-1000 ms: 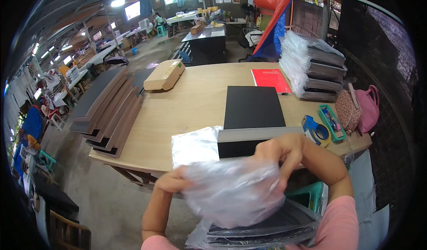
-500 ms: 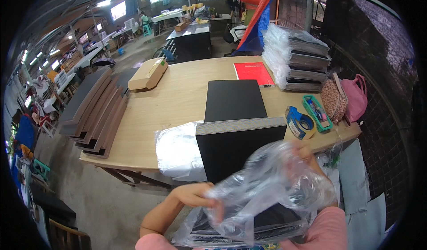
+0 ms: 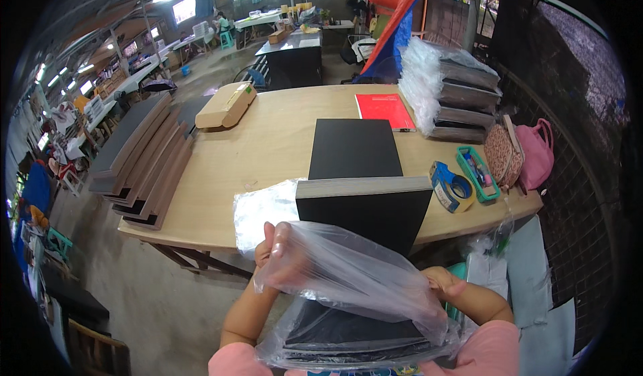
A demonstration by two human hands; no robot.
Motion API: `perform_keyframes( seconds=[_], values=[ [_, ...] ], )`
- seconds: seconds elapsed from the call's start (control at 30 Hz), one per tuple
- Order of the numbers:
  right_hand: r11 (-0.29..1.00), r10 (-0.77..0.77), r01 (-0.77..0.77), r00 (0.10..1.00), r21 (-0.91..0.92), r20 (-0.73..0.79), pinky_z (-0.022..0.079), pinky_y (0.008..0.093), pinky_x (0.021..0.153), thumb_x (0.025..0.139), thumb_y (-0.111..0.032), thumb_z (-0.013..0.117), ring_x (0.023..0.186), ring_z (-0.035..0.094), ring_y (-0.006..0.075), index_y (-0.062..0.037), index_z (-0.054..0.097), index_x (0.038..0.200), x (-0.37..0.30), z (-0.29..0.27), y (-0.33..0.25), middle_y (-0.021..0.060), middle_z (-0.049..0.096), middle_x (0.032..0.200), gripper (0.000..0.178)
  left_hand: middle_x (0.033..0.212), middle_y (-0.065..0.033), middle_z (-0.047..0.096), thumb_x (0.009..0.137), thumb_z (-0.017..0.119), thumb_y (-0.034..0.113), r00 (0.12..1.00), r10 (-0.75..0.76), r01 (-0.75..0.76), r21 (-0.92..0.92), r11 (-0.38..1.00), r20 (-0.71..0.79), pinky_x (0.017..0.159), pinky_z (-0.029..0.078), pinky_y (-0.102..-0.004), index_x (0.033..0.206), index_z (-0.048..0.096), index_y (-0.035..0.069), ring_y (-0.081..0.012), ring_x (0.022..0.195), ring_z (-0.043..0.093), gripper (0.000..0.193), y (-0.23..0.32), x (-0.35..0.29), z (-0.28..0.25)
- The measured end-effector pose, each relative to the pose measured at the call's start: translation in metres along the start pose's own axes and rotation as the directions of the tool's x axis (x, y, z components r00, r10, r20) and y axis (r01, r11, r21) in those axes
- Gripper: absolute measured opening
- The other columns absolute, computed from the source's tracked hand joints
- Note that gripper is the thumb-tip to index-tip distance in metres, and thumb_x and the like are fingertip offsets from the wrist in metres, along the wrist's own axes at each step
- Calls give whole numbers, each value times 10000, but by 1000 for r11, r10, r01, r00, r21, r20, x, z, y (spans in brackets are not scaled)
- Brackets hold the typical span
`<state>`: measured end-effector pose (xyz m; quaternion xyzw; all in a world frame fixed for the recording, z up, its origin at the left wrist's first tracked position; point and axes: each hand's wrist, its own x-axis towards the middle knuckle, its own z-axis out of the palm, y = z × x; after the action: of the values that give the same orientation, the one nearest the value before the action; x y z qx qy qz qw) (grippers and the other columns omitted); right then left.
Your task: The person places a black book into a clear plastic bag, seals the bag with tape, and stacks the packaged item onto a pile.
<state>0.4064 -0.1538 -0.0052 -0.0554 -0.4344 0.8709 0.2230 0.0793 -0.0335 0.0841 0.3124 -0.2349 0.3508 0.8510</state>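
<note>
A clear plastic bag (image 3: 355, 252) is stretched wide between my hands, its upper edge spread in front of me. My left hand (image 3: 278, 252) grips the bag's left side, with some fingers seen through the film. At the other side, my right hand (image 3: 442, 289) has its fingers closed on the bag. Below the film, close to my body, lie flat black pieces (image 3: 348, 326) wrapped in clear plastic. Just beyond my hands, a thick black block with a pale ridged edge (image 3: 365, 187) stands at the table's near edge. Behind it a black board (image 3: 355, 148) lies flat.
The wooden table (image 3: 234, 162) holds stacked dark boards (image 3: 144, 165) at left, clear plastic sheets (image 3: 264, 208), a cardboard box (image 3: 226, 106) and a red booklet (image 3: 385, 111). Rightward are wrapped black panels (image 3: 462, 95), a tape dispenser (image 3: 452, 188), a green basket (image 3: 479, 174) and bags (image 3: 536, 152).
The bag, bunched and blurred before, is now spread open across my front. My left hand has risen and moved left; my right hand has come lower.
</note>
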Motion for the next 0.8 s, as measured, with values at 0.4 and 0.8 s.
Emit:
perform_keyframes(
  seconds=[0.4, 0.8],
  values=[
    [937, 236, -229, 972, 263, 4, 424, 303, 763, 560, -676, 716, 770, 565, 148, -7, 635, 920, 26, 18, -5, 28, 615, 722, 763, 625, -70, 570, 915, 352, 570, 476, -96, 534, 201, 821, -874, 534, 432, -265, 876, 625, 12, -162, 520, 527, 623, 52, -41, -7],
    [762, -640, 461, 429, -455, -637, 461, 332, 729, 690, -18, 678, 750, 593, 176, -1, 651, 704, 29, 40, -70, 54, 625, 791, 35, 594, -66, 505, 731, 662, 71, 854, 425, 466, 805, -367, -300, 485, 400, -295, 811, 604, 47, -134, 532, 501, 101, 32, -5, 6]
  ],
)
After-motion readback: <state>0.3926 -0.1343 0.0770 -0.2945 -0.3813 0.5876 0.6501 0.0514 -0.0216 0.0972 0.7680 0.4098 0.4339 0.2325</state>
